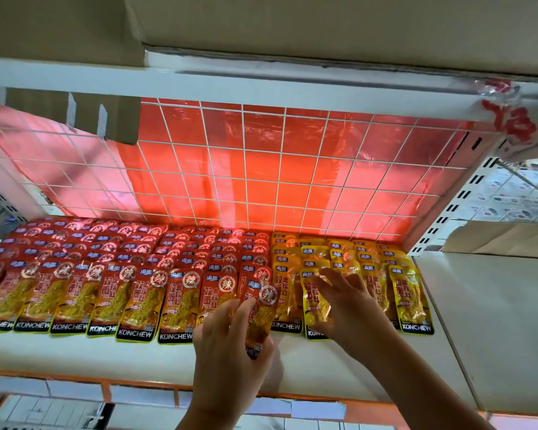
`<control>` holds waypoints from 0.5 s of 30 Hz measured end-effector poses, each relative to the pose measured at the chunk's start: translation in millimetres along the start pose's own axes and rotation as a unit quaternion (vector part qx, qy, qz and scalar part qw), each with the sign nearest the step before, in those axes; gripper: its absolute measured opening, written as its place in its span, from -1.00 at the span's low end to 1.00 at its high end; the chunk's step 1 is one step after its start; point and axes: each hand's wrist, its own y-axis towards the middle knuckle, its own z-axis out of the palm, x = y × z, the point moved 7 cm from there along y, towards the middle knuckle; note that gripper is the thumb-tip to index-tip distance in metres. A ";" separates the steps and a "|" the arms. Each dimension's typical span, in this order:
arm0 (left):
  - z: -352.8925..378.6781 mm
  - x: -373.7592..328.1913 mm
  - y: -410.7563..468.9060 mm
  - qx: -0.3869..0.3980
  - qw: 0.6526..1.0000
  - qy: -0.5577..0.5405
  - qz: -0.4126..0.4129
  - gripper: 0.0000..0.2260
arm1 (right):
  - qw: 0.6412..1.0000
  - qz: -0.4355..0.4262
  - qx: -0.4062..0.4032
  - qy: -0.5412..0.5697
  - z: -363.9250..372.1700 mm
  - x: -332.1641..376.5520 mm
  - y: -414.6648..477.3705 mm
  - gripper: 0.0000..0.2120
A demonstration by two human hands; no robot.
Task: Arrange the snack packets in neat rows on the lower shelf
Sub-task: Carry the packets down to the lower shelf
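Red snack packets [112, 274] lie in overlapping rows across the left and middle of the white shelf [90, 352]. Yellow snack packets [370, 262] fill rows to their right. My left hand [227, 361] grips one red packet [260, 308] by its lower part, held tilted over the front end of the rightmost red row. My right hand [351, 308] lies with spread, straight fingers on the front yellow packets [316, 305], covering part of them.
A white wire grid [261, 169] backed by red plastic film closes the rear. An upper shelf with cardboard boxes [292, 23] hangs overhead. A perforated upright [454, 209] bounds the right side, with a bare white shelf [485, 321] beyond it. The orange front edge [137, 383] runs below.
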 end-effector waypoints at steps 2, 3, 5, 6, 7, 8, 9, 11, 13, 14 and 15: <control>-0.2 -0.5 -0.1 0.001 1.000 0.000 -0.001 -0.40 | 1.000 0.008 0.017 -0.008 6.9 -2.8 -5.2 -0.13; -0.9 -0.9 -0.1 0.001 1.000 0.000 -0.001 -0.40 | 1.000 0.012 0.015 -0.010 8.6 -2.9 -5.9 -0.12; -2.1 -2.1 0.1 0.001 1.000 -0.001 -0.002 -0.41 | 1.000 0.026 0.005 -0.012 10.1 -3.7 -6.0 -0.11; -2.1 -2.3 0.2 0.002 1.000 -0.002 -0.002 -0.41 | 0.999 0.035 0.001 -0.014 11.2 -4.2 -6.1 -0.10; -2.1 -2.5 0.3 0.004 1.000 -0.003 -0.003 -0.42 | 0.999 0.040 -0.002 -0.016 12.2 -4.5 -6.1 -0.10; -2.4 -2.6 0.4 0.005 1.000 -0.003 -0.005 -0.42 | 0.999 0.044 -0.005 -0.016 13.6 -5.1 -6.0 -0.09; -2.4 -2.4 0.5 0.007 1.000 -0.003 -0.007 -0.43 | 0.999 0.046 -0.009 -0.017 14.8 -5.9 -5.6 -0.09; -2.4 -2.2 0.8 0.010 1.000 -0.001 -0.013 -0.44 | 0.999 0.048 -0.015 -0.019 15.0 -7.2 -5.6 -0.09; -2.3 -2.2 0.8 0.015 1.000 -0.001 -0.018 -0.44 | 0.998 0.049 -0.021 -0.021 14.6 -7.9 -5.7 -0.08; -2.5 -2.4 0.9 0.017 1.000 -0.001 -0.020 -0.43 | 0.998 0.050 -0.020 -0.020 14.3 -7.6 -6.0 -0.09; -2.7 -2.4 1.2 0.018 1.000 0.000 -0.021 -0.43 | 0.998 0.052 -0.018 -0.020 15.1 -7.6 -5.9 -0.09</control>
